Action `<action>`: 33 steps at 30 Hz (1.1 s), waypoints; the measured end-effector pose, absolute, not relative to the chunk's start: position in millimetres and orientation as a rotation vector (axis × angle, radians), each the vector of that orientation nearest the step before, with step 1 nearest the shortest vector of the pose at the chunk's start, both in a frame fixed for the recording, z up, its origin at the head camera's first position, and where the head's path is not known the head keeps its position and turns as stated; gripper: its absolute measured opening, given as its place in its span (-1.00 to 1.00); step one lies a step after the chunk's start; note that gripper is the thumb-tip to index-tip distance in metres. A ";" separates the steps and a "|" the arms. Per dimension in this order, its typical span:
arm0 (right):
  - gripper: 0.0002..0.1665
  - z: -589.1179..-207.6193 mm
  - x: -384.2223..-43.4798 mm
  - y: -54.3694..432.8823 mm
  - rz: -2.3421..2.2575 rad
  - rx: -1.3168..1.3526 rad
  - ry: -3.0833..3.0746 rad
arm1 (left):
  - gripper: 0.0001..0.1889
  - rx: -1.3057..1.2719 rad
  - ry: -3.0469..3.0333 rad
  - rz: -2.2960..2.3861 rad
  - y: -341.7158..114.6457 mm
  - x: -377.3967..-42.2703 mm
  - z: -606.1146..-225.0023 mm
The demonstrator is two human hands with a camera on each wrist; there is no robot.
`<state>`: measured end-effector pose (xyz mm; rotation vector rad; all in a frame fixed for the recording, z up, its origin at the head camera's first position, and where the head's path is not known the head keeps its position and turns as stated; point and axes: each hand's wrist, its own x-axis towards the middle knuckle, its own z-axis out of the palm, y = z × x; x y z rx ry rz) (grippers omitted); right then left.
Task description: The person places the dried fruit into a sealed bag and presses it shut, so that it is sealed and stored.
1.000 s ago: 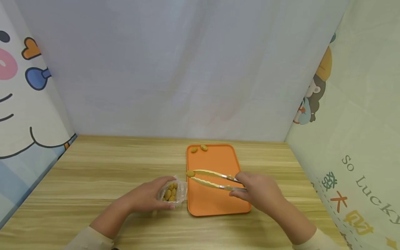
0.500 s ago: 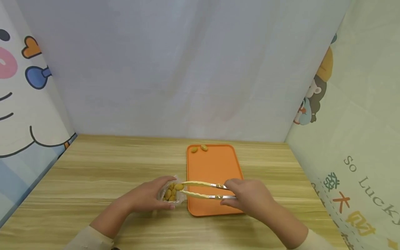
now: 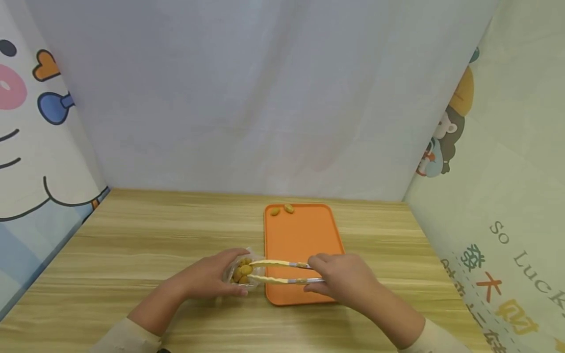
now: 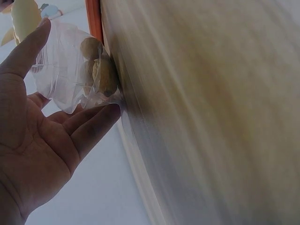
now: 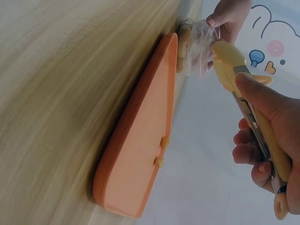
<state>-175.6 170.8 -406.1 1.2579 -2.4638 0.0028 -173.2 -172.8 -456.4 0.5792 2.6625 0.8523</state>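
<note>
My left hand [image 3: 211, 277] holds a clear plastic bag [image 4: 65, 70] upright on the table, thumb on one side and fingers on the other. Several small oval yellow-brown fruits [image 4: 104, 75] show inside it. My right hand [image 3: 348, 277] grips metal tongs [image 5: 253, 119] with pale yellow tips, fingers wrapped round the handles. In the head view the tong tips reach the bag's mouth from the right, a little apart. One fruit [image 3: 246, 269] lies right at them, over the others. The bag's far side hides part of the tips in the right wrist view.
An orange tray [image 3: 304, 235] lies right of the bag, under the tongs. Two more oval fruits [image 3: 282, 210] rest in its far left corner. A pale curtain [image 3: 256, 98] stands behind the wood-grain table [image 3: 167, 220], with printed cloth [image 3: 494, 196] on the right.
The right hand and tongs have moved left and towards the person, bringing one fruit from over the tray's left edge into the bag's mouth. The left hand stays still.
</note>
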 end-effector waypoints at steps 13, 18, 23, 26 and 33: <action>-0.43 -406.6 -177.2 166.7 0.004 1.255 -2.479 | -0.03 0.573 2.660 0.848 -172.9 -174.1 -458.2; -0.37 -400.7 -179.3 169.0 0.008 1.204 -2.477 | -0.02 0.564 2.661 0.846 -172.4 -173.9 -457.2; -0.36 -394.3 -185.9 174.8 0.093 1.174 -2.474 | -0.01 0.575 2.669 0.839 -173.0 -174.7 -458.6; -0.37 -391.1 -191.4 178.9 0.136 1.157 -2.450 | -0.02 0.586 2.681 0.832 -173.5 -175.2 -459.8; -0.33 -386.1 -204.1 187.2 0.113 1.113 -2.375 | -0.02 0.577 2.686 0.818 -172.9 -175.2 -460.3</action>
